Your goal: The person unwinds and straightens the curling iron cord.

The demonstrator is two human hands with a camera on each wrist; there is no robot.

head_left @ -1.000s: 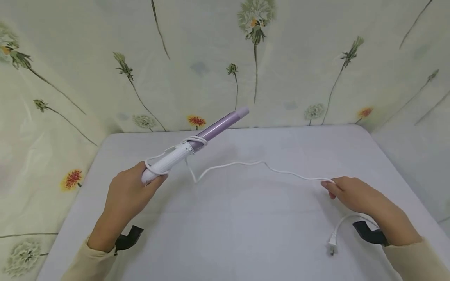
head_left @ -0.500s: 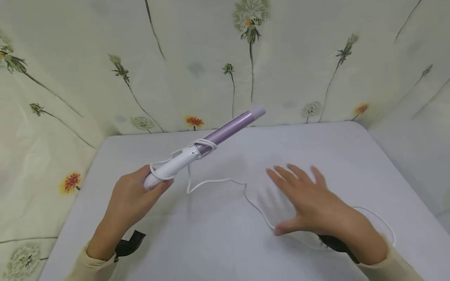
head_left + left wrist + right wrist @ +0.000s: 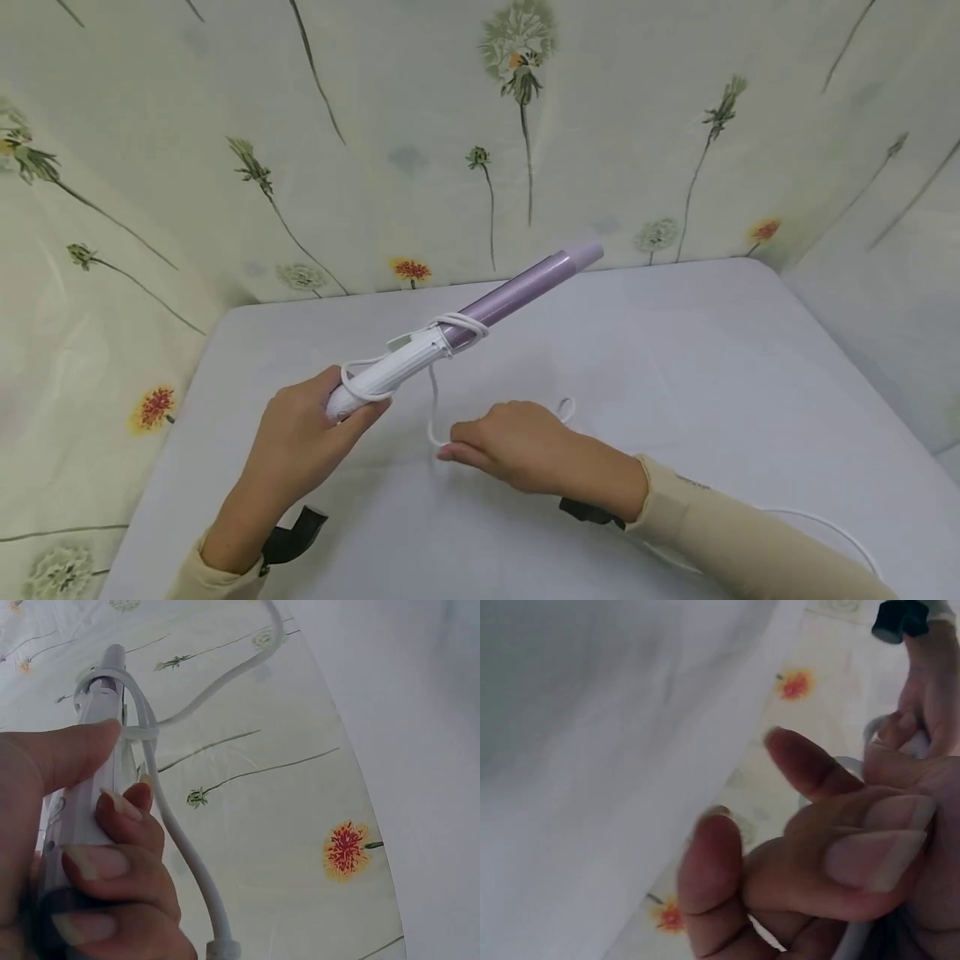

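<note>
Plainly, we hold a lilac-barrelled, white-handled plastic curling iron (image 3: 498,304) slantwise across the middle of the frame, its pale tip toward the upper right. Our left hand (image 3: 300,437), left of centre, grasps the butt end of its handle; the left wrist view shows the thumb along one side and the fingers curled round the other. Gripping so far back leaves the rest of the handle and the whole barrel clear, which seems to suit the thin, flexible white cord (image 3: 433,400) looped round them.

Those loops gather mainly where handle meets barrel, with another just ahead of our left thumb; the tool seems to serve as a spool (a rather slim one). A length drops from it to our right hand (image 3: 517,446), just below the centre of the frame. There our thumb and bent forefinger pinch the cord, presumably to control its slack close to the iron.

A small bend of cord shows behind the knuckles, and a loose stretch curves over the white-cloth-covered bench (image 3: 675,358) at lower right, partly behind our beige fabric sleeve (image 3: 720,525). We cannot see the plug. The iron appears raised above the bench, which would leave room for the cord to pass underneath.
</note>
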